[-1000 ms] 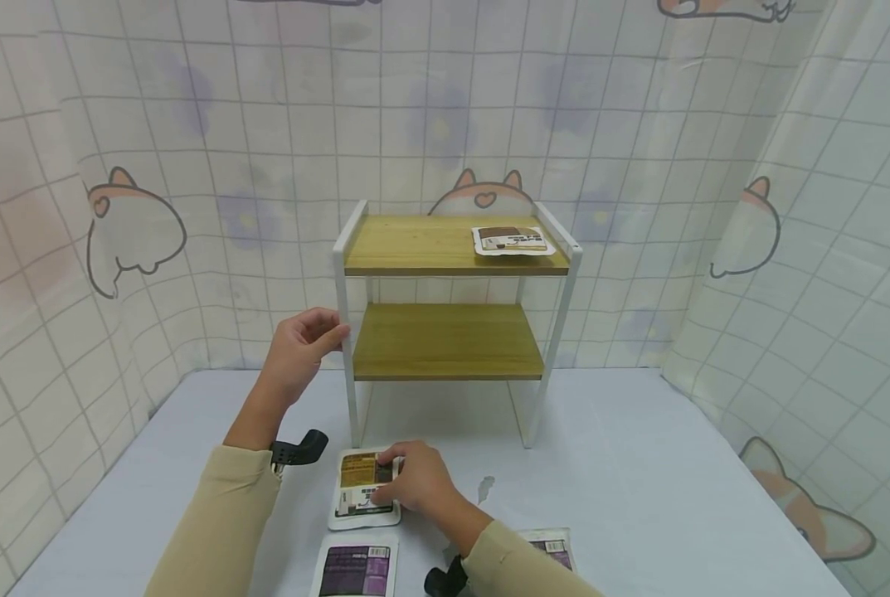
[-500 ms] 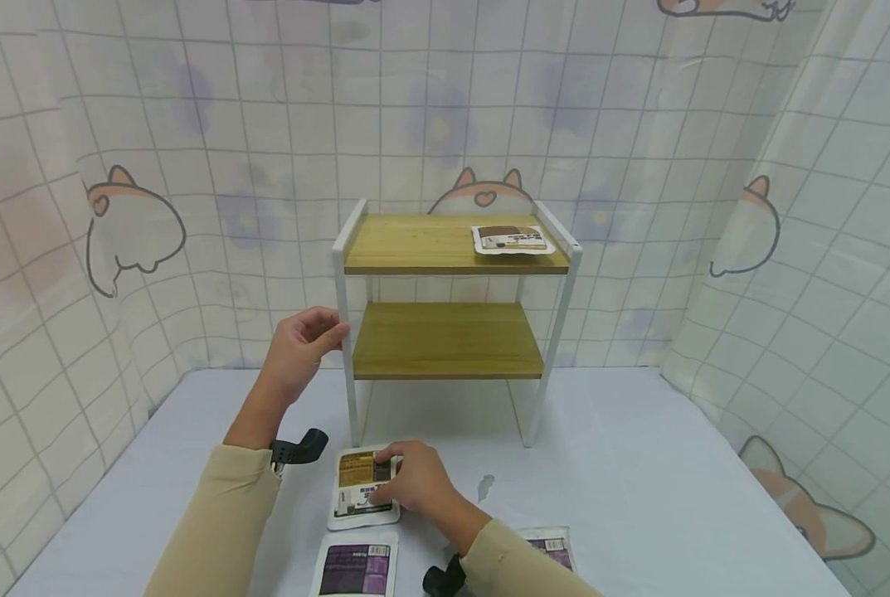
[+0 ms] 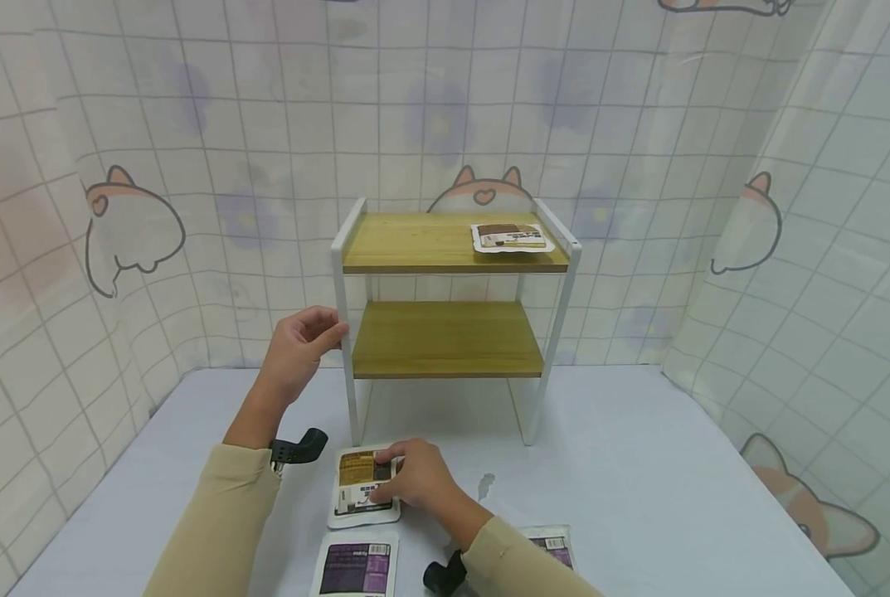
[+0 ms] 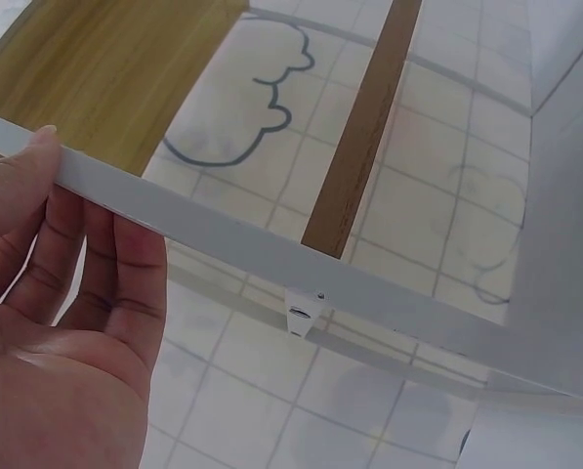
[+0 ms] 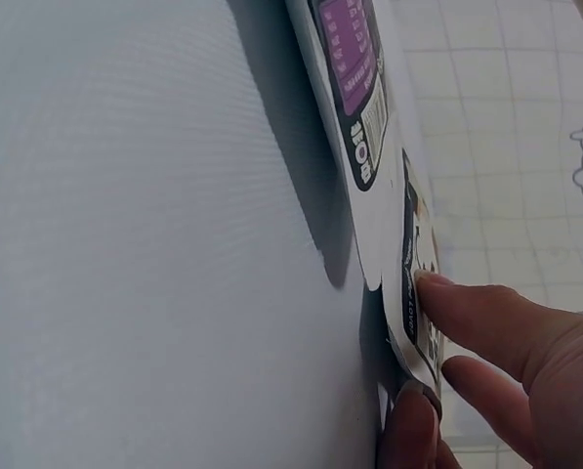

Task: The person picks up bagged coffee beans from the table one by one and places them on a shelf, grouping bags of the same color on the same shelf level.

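Observation:
My left hand (image 3: 295, 352) grips the white front-left post (image 4: 223, 220) of a two-tier wooden shelf (image 3: 445, 340), thumb on one side and fingers curled behind. Below, on the table, my right hand (image 3: 424, 482) pinches the right edge of a flat sachet (image 3: 357, 473) with a yellow-brown and white label. The right wrist view has the thumb lying on the sachet's face (image 5: 412, 234) and other fingertips at its edge from below. A sachet with a brown and white label (image 3: 513, 238) lies on the top tier at the right.
A purple-labelled sachet (image 3: 355, 568) lies just in front of the pinched one. Another purple one (image 3: 552, 545) is partly hidden by my right sleeve (image 3: 522, 564). Behind the shelf hangs a checked curtain (image 3: 265, 166) with cartoon animals. The lower tier is bare wood.

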`<state>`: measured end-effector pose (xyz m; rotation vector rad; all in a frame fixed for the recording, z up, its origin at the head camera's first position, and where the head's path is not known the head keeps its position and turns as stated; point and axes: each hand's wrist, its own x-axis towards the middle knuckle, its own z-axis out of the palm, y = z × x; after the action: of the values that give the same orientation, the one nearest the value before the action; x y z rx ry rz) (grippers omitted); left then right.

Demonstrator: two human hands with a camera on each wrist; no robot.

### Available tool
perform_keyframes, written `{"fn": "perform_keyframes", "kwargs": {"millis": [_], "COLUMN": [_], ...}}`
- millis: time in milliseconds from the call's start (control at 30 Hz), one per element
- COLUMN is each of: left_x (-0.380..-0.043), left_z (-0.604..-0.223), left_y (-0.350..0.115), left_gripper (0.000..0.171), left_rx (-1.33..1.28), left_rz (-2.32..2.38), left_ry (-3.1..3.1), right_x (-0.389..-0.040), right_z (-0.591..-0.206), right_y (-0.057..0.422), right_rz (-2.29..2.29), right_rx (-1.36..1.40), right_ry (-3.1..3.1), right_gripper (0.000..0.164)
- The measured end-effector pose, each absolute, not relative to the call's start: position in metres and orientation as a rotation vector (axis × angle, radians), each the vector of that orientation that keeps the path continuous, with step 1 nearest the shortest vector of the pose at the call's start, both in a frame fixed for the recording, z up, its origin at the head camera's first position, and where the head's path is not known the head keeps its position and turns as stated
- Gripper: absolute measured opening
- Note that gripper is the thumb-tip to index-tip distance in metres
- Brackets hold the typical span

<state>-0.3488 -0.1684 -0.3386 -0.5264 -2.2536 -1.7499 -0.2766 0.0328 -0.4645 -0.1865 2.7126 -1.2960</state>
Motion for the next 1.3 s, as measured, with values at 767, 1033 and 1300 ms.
{"fn": "perform_keyframes", "kwargs": {"millis": [767, 1033, 1300], "left_x": [-0.3475, -0.3457, -0.3458], "left_z": [-0.3379, -0.3365, -0.3358], "left_y": [-0.1676, -0.1678, -0.1662], "left_gripper": [0.026, 0.029, 0.022], "left_rx": [-0.537, -0.511, -0.507], "left_rz": [-1.729, -1.711, -1.731], "left_ry": [-2.244, -2.273, -2.266], "right_x": [-0.2775, -0.2747, -0.2773], "right_z": [-0.4652, -0.4621, -0.4686], "right_y": [0.0365, 0.0358, 0.0378], "right_rz": [-1.306, -1.322, -1.353], "right_rx": [-0.201, -0.176, -0.175], "right_ry": [2.704, 2.692, 2.684], "right_gripper": [0.041, 0.041, 0.042]}}
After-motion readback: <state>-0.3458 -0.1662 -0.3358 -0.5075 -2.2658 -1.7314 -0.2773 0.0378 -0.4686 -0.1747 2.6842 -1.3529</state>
